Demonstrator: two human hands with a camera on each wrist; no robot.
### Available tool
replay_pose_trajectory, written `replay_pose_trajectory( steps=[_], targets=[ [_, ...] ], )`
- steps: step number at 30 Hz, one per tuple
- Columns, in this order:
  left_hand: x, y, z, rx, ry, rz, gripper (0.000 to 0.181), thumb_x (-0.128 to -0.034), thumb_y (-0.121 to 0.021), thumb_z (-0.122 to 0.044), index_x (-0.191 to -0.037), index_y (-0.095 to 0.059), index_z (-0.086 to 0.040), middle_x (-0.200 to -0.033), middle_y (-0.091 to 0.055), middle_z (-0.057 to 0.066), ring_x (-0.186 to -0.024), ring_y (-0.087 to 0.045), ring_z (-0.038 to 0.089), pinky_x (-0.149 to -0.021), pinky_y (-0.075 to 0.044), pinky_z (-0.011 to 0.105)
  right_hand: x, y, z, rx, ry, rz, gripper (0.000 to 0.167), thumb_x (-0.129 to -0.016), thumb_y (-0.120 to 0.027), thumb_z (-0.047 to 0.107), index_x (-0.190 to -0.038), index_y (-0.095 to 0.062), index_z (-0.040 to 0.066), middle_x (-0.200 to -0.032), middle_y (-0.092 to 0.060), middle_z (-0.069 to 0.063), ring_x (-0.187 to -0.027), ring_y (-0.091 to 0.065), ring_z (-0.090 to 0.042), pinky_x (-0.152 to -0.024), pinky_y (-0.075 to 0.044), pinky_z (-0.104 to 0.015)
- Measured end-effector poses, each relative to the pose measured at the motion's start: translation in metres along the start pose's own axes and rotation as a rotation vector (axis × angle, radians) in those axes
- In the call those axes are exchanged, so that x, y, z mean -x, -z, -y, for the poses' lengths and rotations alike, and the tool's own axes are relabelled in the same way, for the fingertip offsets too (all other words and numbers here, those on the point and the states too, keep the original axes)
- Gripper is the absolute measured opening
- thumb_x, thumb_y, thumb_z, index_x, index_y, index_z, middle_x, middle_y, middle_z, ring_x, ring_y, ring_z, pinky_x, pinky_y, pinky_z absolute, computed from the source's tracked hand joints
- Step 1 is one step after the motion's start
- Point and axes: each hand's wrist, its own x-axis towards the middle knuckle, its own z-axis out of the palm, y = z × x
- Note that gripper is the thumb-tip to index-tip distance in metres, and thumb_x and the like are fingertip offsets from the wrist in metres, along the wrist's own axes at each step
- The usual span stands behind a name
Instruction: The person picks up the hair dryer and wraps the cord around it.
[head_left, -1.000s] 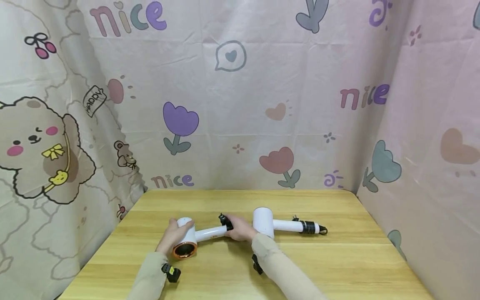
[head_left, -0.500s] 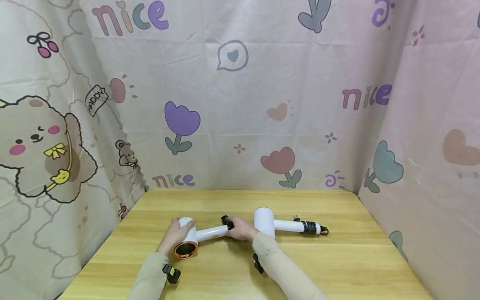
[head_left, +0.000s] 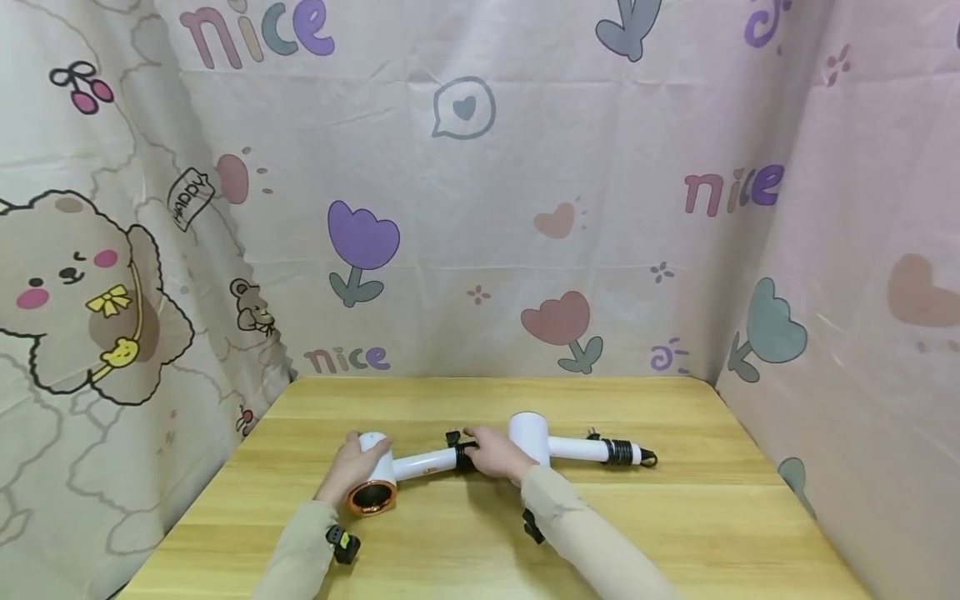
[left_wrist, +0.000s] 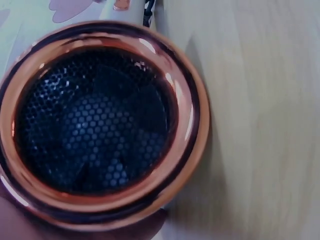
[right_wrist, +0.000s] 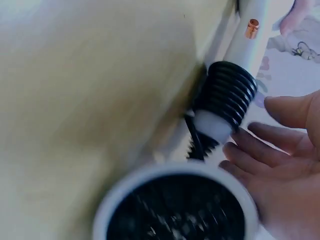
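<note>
A white hair dryer (head_left: 382, 468) with a copper-rimmed end lies on the left half of the table. My left hand (head_left: 347, 472) grips its barrel, thumb over the top. The left wrist view is mostly filled by the copper rim (left_wrist: 194, 115) and the dark mesh inside it. Black cord (right_wrist: 225, 92) is wound round the end of this dryer's handle. Beside that end is my right hand (head_left: 501, 454), its fingers extended and apart from the cord in the right wrist view. A second white hair dryer (head_left: 529, 435) lies to the right, its barrel partly behind my right wrist.
The second dryer's handle points right and carries its own cord coil (head_left: 619, 452). The first dryer's plug (head_left: 453, 437) lies behind its handle. Printed curtains (head_left: 465, 183) enclose the wooden table (head_left: 480, 550) at the back and sides.
My right hand has let go of the first dryer's handle end and moved slightly right, baring more of the coiled cord. My left hand keeps its grip, and both dryers lie as before.
</note>
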Motion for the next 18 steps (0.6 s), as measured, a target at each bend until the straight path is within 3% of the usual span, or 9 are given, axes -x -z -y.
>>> replay_pose_trajectory(
  steps=[7,12,18],
  targets=[
    [0.0,0.009,-0.006,-0.12,-0.068,0.028,0.085,-0.0976,-0.049,-0.05,-0.148,-0.021,0.011,-0.144,-0.032,0.042,-0.13,-0.037,0.056,-0.107,-0.035,0.066,0.015,0.023,-0.009,0.147,0.063,-0.074,0.043,-0.099,-0.055,0.024,-0.134,-0.056,0.0,-0.137,-0.058,-0.016,-0.127,-0.054,-0.033,-0.108,-0.045,-0.047],
    [-0.002,0.013,-0.027,-0.177,-0.183,0.001,0.081,-0.0982,-0.05,-0.048,-0.148,-0.026,0.011,-0.149,-0.031,0.038,-0.137,-0.031,0.053,-0.113,-0.029,0.063,0.022,0.04,-0.028,0.277,0.07,-0.176,0.044,-0.099,-0.056,0.03,-0.132,-0.058,0.0,-0.133,-0.06,-0.018,-0.125,-0.055,-0.034,-0.108,-0.044,-0.049],
    [0.005,0.01,-0.053,-0.268,-0.303,-0.057,0.078,-0.0975,-0.051,-0.049,-0.149,-0.03,0.005,-0.149,-0.034,0.035,-0.137,-0.031,0.053,-0.114,-0.027,0.065,0.036,0.054,-0.046,0.385,0.026,-0.265,0.05,-0.1,-0.052,0.035,-0.138,-0.052,0.003,-0.139,-0.054,-0.022,-0.132,-0.047,-0.038,-0.114,-0.034,-0.055]
  ],
)
